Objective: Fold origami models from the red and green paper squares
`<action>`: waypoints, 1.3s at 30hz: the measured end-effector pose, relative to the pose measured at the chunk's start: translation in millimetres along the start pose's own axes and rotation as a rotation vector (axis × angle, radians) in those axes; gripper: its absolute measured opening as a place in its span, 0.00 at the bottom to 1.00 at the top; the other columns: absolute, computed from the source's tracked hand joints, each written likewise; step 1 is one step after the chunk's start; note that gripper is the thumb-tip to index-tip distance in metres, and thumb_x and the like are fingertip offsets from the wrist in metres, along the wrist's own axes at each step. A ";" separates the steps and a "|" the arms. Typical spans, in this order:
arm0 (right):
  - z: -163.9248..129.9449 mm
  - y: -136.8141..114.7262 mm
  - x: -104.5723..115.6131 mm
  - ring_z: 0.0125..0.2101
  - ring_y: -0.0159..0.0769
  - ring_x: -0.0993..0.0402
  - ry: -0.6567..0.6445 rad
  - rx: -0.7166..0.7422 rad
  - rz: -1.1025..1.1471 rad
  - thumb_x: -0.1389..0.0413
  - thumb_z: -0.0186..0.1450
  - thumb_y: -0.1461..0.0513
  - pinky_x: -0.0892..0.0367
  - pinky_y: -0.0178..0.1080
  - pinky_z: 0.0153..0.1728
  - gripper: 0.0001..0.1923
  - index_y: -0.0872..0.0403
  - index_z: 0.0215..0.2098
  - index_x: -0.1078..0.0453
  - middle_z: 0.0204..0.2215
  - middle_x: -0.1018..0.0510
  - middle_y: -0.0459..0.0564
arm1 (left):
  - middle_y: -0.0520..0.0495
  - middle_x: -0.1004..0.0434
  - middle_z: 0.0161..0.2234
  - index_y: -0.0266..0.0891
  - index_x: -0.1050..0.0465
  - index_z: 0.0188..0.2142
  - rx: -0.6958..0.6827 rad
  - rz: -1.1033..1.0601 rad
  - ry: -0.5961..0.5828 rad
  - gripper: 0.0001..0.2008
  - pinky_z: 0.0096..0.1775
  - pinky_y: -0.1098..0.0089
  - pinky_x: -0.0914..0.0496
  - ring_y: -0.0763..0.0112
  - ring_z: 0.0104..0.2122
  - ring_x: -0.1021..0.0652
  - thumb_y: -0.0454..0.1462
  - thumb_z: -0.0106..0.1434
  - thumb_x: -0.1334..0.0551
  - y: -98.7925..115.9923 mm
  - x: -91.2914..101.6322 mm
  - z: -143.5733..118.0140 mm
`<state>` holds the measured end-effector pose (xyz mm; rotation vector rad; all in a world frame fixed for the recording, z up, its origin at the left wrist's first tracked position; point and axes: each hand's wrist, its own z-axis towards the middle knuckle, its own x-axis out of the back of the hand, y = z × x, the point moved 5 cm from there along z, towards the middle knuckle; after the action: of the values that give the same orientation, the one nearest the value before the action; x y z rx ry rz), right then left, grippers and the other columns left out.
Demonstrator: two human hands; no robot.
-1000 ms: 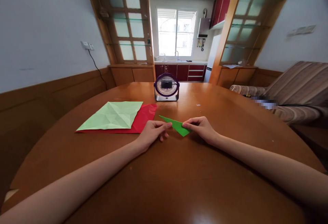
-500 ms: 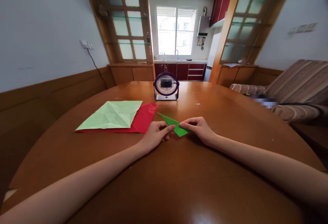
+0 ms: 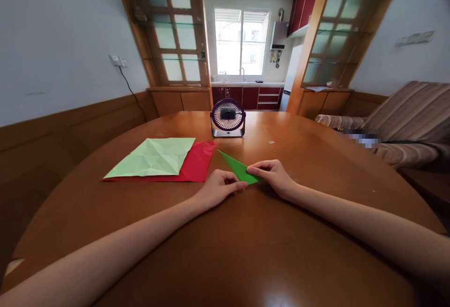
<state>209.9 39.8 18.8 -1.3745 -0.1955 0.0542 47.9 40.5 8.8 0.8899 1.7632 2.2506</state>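
Observation:
A piece of folded green paper (image 3: pixel 236 166), a narrow pointed shape, is held just above the table in front of me. Its long tip points to the far left. My right hand (image 3: pixel 274 175) pinches its right part between thumb and fingers. At the lower edge, my left hand (image 3: pixel 221 187) is closed with the thumb against the paper's near corner; its fingertips are partly hidden behind. To the left, a creased light green sheet (image 3: pixel 158 157) lies over a red sheet (image 3: pixel 197 161).
The round-ended wooden table (image 3: pixel 225 255) spreads under my arms. A small purple fan (image 3: pixel 228 116) stands at its far side. A striped armchair (image 3: pixel 408 119) is at the right, and a cord (image 3: pixel 131 91) hangs from a wall socket at the left.
My left hand has slid right and slightly down along the green paper, from its middle to its near corner. The paper has tilted a little. My right hand keeps its hold.

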 end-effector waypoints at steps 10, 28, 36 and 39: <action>3.6 2.9 5.5 0.28 0.33 0.28 0.055 0.105 -0.060 0.35 0.52 0.50 0.34 0.37 0.32 0.16 0.54 0.29 0.21 0.28 0.19 0.48 | 0.52 0.29 0.22 0.35 0.25 0.28 -0.008 -0.177 0.134 0.17 0.24 0.75 0.39 0.76 0.22 0.32 0.48 0.55 0.33 0.5 7.7 0.5; -1.8 -3.9 -3.5 0.32 0.35 0.29 -0.062 0.298 -0.269 0.40 0.60 0.51 0.34 0.38 0.35 0.16 0.54 0.39 0.23 0.34 0.22 0.51 | 0.44 0.21 0.42 0.37 0.26 0.46 0.027 -0.482 0.024 0.21 0.38 0.65 0.25 0.62 0.41 0.21 0.44 0.54 0.32 -4.5 5.6 2.4; -0.6 0.0 -2.4 0.34 0.35 0.28 -0.056 0.272 -0.165 0.40 0.61 0.53 0.34 0.39 0.37 0.14 0.55 0.36 0.25 0.33 0.22 0.50 | 0.44 0.19 0.35 0.34 0.22 0.38 0.025 -0.605 0.011 0.16 0.42 0.64 0.28 0.62 0.36 0.20 0.45 0.56 0.32 -3.2 5.2 1.9; -0.8 2.6 -2.8 0.31 0.33 0.29 -0.052 0.244 -0.149 0.41 0.61 0.52 0.34 0.37 0.34 0.15 0.54 0.40 0.27 0.31 0.23 0.49 | 0.44 0.19 0.37 0.35 0.22 0.38 0.006 -0.621 0.029 0.15 0.42 0.66 0.29 0.64 0.37 0.20 0.43 0.55 0.31 -2.9 6.8 1.1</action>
<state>207.5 39.1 15.8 -1.1131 -0.3235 -0.0101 42.2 45.4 8.7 0.2466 1.7420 1.8507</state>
